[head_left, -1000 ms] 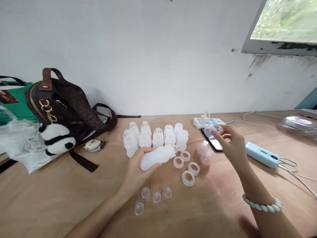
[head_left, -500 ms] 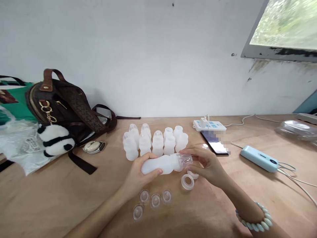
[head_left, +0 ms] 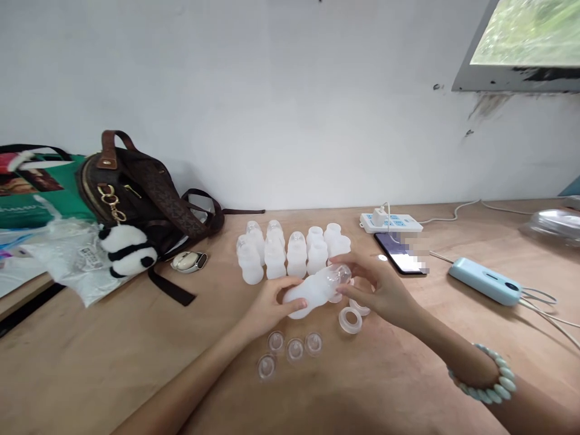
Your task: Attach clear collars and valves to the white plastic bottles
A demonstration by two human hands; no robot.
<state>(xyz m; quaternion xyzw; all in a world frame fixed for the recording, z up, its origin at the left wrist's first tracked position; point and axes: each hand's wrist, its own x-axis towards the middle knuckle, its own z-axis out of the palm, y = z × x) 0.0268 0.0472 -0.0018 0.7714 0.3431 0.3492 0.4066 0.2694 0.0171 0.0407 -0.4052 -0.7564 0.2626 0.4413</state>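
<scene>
My left hand (head_left: pixel 274 305) is wrapped round the body of a frosted white bottle (head_left: pixel 309 294), tilted with its top toward the right. Fingers and thumb of my right hand (head_left: pixel 378 290) grip the clear cap (head_left: pixel 339 276) at the bottle's top. Behind them stand several similar bottles (head_left: pixel 275 254), some with clear caps and some open at the neck. White rings (head_left: pixel 350 320) lie just below my right hand. Nearer to me, several clear nipple-shaped pieces (head_left: pixel 295 349) rest on the wooden table (head_left: pixel 217 380).
On the left are a brown backpack (head_left: pixel 136 187) with a panda charm (head_left: pixel 131 251), a plastic bag (head_left: pixel 81 260) and a watch (head_left: pixel 190 261). A power strip (head_left: pixel 403 223), phone (head_left: pixel 394 251), blue device (head_left: pixel 484 281) with cables and clear packaging (head_left: pixel 555 225) are at the right.
The bottle is now tilted more steeply, its capped end raised, with both hands still on it. The whole view has shifted, so the table items appear farther right and slightly higher.
</scene>
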